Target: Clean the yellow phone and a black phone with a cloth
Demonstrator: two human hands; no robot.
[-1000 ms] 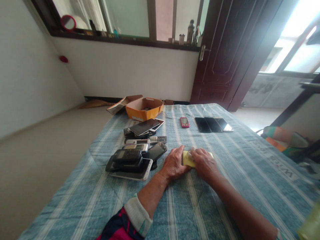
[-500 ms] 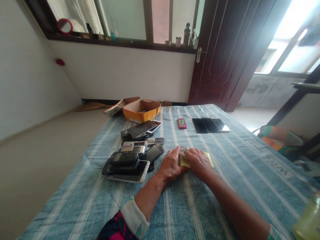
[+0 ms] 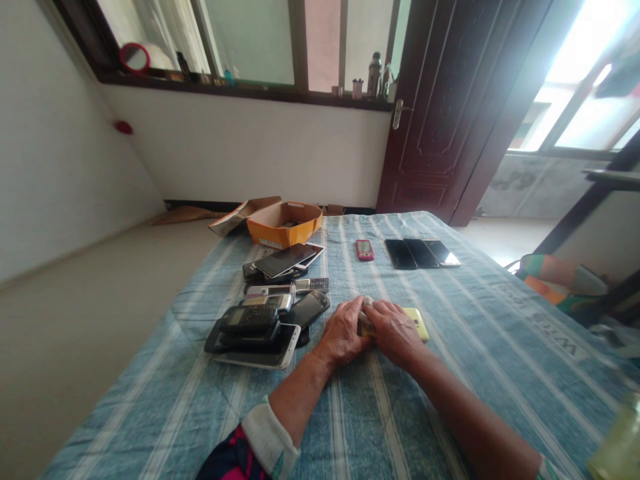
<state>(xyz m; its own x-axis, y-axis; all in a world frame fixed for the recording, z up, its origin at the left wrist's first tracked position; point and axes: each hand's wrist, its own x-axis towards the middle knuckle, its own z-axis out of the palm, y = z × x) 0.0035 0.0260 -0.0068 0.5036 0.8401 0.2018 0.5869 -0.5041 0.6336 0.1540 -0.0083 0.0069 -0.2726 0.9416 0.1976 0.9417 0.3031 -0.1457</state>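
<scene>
A yellow phone (image 3: pixel 418 323) lies on the striped blue cloth, its right end bare and its middle covered by my hands. My left hand (image 3: pixel 343 335) is closed around the phone's left end. A small whitish wad (image 3: pixel 367 305), which looks like a wiping cloth, shows at the fingertips. My right hand (image 3: pixel 393 330) presses this wad onto the phone with bent fingers, and most of the wad is hidden under them. Left of my hands sits a pile of old phones (image 3: pixel 250 317), with a dark slider-like phone (image 3: pixel 309 308) closest to my left hand.
Farther back are a pink phone (image 3: pixel 365 250) and several dark phones side by side (image 3: pixel 417 253). An orange open box (image 3: pixel 285 233) stands at the back left beside its lid (image 3: pixel 245 215). A yellowish translucent object (image 3: pixel 617 443) is at the right edge. A dark red door (image 3: pixel 440 113) stands beyond.
My right hand has shifted slightly left over the yellow phone, so more of the phone's right end shows. My left hand stays on the phone's left end.
</scene>
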